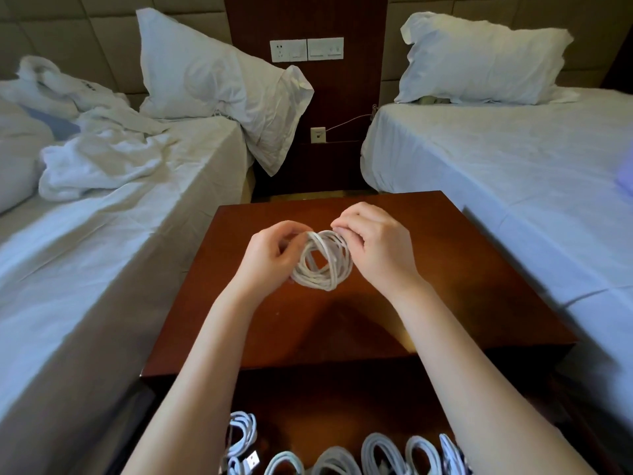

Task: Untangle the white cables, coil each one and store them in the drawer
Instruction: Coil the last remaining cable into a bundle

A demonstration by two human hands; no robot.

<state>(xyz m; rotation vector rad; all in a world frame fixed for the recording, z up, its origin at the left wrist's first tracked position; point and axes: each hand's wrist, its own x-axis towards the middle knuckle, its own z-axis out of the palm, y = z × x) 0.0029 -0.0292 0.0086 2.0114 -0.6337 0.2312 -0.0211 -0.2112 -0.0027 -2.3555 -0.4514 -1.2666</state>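
Note:
A white cable (323, 265) wound into a loose coil hangs just above the brown nightstand top (445, 286). My left hand (270, 255) grips the coil's left side with curled fingers. My right hand (373, 241) pinches the coil's upper right edge between thumb and fingertips. Below my forearms, the open drawer (342, 406) holds several coiled white cables (380, 454) lined up along its near side, one with a USB plug (251, 459) showing.
The nightstand stands between two beds: one with a rumpled white duvet (96, 159) on the left, a made one (513, 173) on the right. Behind it is a wood panel with sockets (306, 49) and a thin wire (346, 123).

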